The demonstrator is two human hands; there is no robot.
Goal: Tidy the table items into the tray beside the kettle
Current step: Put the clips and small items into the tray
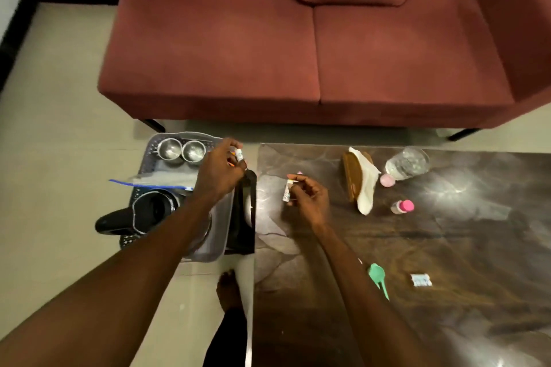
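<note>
in the tray [219, 235]: two steel cups [181, 150], one kettle [143, 213]

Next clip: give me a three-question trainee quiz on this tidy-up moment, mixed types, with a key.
1. True or false: both steel bowls sit in the grey tray.
2. What does the right hand hold? A) green spoon B) small sachet C) glass
3. Fill in: the green spoon lies on the ____.

Key: 1 true. 2 B; the left hand holds sachets too. 3 table.
</note>
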